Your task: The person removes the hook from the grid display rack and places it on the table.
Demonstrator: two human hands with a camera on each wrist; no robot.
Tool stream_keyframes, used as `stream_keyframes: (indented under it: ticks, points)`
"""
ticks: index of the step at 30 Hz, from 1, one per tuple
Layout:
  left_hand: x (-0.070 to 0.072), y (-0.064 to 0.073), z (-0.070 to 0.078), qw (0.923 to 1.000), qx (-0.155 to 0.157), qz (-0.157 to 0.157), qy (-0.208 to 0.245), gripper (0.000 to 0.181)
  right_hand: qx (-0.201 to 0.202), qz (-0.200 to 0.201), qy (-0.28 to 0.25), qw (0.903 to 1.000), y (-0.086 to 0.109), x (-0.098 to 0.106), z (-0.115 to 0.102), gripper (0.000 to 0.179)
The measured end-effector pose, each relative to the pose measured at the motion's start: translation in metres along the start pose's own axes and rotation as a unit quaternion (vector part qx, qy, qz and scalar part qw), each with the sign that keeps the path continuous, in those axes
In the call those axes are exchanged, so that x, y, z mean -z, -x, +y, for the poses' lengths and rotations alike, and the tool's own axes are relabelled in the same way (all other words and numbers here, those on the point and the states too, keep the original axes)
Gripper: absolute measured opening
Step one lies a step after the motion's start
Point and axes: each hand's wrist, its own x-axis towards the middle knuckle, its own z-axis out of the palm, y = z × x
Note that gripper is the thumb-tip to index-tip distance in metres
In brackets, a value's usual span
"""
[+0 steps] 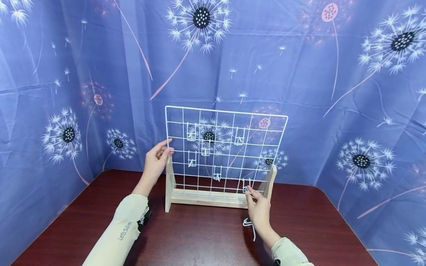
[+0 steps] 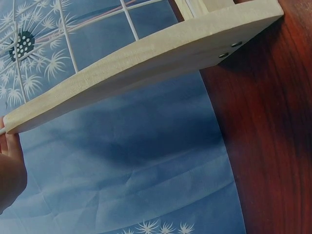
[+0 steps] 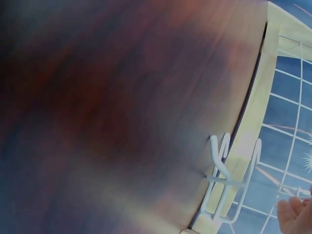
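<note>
The right hand (image 1: 260,212) pinches a white wire hook (image 1: 244,189) between thumb and forefinger, the tips almost together, at the lower right of the white wire grid (image 1: 229,154). Those fingertips cover part of the hook, so how it sits against the grid is hard to make out; in the right wrist view this hand is cut off by the picture's edge. The left hand (image 1: 155,160) grips the grid's left edge, thumb and fingers closed about the wire; the left wrist view shows only a slice of it, with the fingertips partly behind the wooden stand (image 1: 208,201).

Five other hooks hang on the grid: upper left (image 1: 191,135), upper right (image 1: 239,139), left of centre (image 1: 205,152), one lower and nearer the left edge (image 1: 192,162), and low near the middle (image 1: 217,176). A loose hook (image 3: 224,183) is in front of the grid, near the right wrist; in the right wrist view it overlaps the stand's crossbar.

The stand carries the grid on the desk (image 1: 199,236), whose surface is blurred in the right wrist view. Behind the grid hangs a blue dandelion-print curtain (image 1: 303,111), seen through the mesh and cut off by the frame above.
</note>
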Motion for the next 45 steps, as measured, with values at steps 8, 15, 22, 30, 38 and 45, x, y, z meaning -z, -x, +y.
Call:
stream_keyframes:
  ticks: [8,15,22,30,38,45]
  points:
    - [0.000,-0.001,0.001,0.9999,-0.008,-0.005,0.003,0.034,0.013,0.015,-0.007,0.9998,-0.003,0.000,-0.001,0.021]
    - [0.000,0.000,0.001,1.0000,-0.007,-0.006,0.002,0.034,0.033,0.034,-0.020,0.9987,-0.005,0.001,-0.002,0.020]
    - [0.000,0.000,0.000,0.9999,-0.005,-0.008,0.006,0.034,0.054,0.059,-0.020,0.9966,-0.008,0.002,-0.004,0.019]
    - [0.001,0.000,0.001,0.9999,0.000,-0.010,0.003,0.035,0.056,0.067,-0.018,0.9960,-0.013,0.006,-0.005,0.017]
    - [0.001,0.000,0.002,1.0000,0.002,-0.007,-0.004,0.034,0.064,0.061,-0.027,0.9957,-0.015,0.010,-0.006,0.017]
    - [0.001,0.000,0.003,0.9999,0.005,-0.009,-0.002,0.035,0.104,0.059,-0.043,0.9919,-0.014,0.016,-0.007,0.018]
